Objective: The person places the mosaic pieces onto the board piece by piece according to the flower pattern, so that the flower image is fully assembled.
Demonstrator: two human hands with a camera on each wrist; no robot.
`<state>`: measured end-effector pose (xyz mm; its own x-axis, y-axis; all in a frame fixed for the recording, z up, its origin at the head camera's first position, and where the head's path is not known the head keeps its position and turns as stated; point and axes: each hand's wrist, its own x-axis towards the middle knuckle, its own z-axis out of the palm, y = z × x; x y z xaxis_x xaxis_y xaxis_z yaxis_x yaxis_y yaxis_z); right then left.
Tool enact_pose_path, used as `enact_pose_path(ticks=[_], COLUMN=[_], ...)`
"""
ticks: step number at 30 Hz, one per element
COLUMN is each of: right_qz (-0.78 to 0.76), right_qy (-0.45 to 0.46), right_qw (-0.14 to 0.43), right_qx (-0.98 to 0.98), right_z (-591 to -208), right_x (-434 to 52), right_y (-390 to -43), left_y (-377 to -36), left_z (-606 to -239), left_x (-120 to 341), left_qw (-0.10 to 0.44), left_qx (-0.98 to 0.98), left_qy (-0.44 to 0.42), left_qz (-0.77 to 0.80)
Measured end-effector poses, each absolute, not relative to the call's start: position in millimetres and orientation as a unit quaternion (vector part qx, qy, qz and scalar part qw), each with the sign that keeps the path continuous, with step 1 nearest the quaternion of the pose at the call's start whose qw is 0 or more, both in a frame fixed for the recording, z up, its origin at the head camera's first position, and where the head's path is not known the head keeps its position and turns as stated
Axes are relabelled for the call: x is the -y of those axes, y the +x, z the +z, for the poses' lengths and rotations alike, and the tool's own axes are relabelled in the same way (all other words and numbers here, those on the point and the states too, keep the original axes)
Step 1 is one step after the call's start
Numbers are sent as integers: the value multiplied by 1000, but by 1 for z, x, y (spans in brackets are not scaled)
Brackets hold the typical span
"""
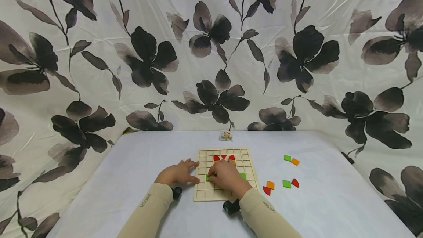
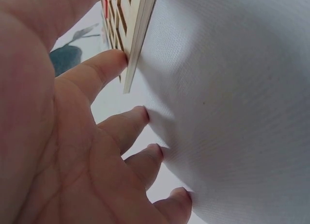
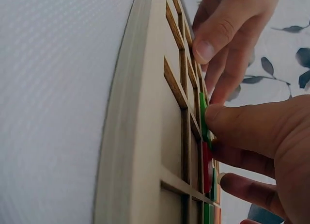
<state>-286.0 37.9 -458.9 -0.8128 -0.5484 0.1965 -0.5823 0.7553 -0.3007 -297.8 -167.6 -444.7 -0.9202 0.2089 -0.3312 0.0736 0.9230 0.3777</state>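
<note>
A wooden grid board lies on the white table. Red pieces sit in its upper cells, with orange partly visible below them. My right hand is over the middle of the board, its thumb and forefinger pinching a green tile at a cell. Behind those fingers, a red piece shows in the right wrist view. Another green tile lies to the right of that hand. My left hand has its fingers spread at the board's left edge, thumb and forefinger touching it.
Right of the board lie loose pieces: green and orange tiles, another green tile beside a red quarter-round, and an orange tile by a red one. A small pattern card lies behind the board.
</note>
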Motion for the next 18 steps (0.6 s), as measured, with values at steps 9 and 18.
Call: enact_pose_path(ticks=[9, 18], right_qz=[175, 173], right_qy=[308, 294], right_qw=[47, 40], right_qx=[934, 939], right_z=[-456, -448], right_x=[-42, -66], right_y=[-284, -283], left_y=[-300, -298], left_z=[-447, -447], left_x=[168, 165], left_qw=[185, 180], left_qx=[-963, -965], left_qy=[71, 67], left_qz=[185, 178])
